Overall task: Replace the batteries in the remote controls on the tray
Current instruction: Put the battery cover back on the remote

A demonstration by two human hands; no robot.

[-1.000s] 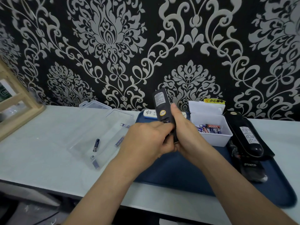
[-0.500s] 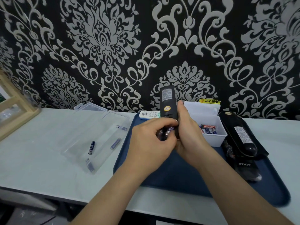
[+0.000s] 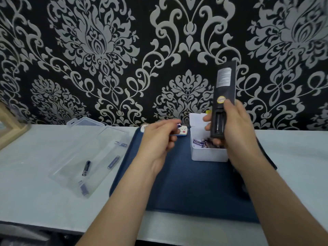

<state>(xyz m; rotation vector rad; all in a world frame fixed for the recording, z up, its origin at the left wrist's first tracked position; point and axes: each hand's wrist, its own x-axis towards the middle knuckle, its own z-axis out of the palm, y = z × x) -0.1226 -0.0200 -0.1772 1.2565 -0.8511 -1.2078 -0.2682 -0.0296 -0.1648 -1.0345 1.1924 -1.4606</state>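
My right hand [image 3: 234,125] grips a black remote [image 3: 225,89] upright, back side facing me, over the white battery box [image 3: 207,155]. Its battery compartment is open and looks empty. My left hand [image 3: 159,137] has its fingers curled round a small purple battery [image 3: 178,125], to the left of the remote and above the blue tray [image 3: 186,189]. A white remote [image 3: 182,133] lies on the tray's far edge, partly hidden behind my left hand. Several batteries [image 3: 199,143] lie in the white box.
A clear plastic case [image 3: 99,139] lies open on the table left of the tray, with several batteries [image 3: 86,168] in it. A wooden frame [image 3: 10,128] stands at the far left. The patterned wall rises right behind the table. My right forearm hides the tray's right side.
My left hand has pulled a battery out of the remote and moved left with it. My right hand has lifted the remote up and to the right, over the white box.
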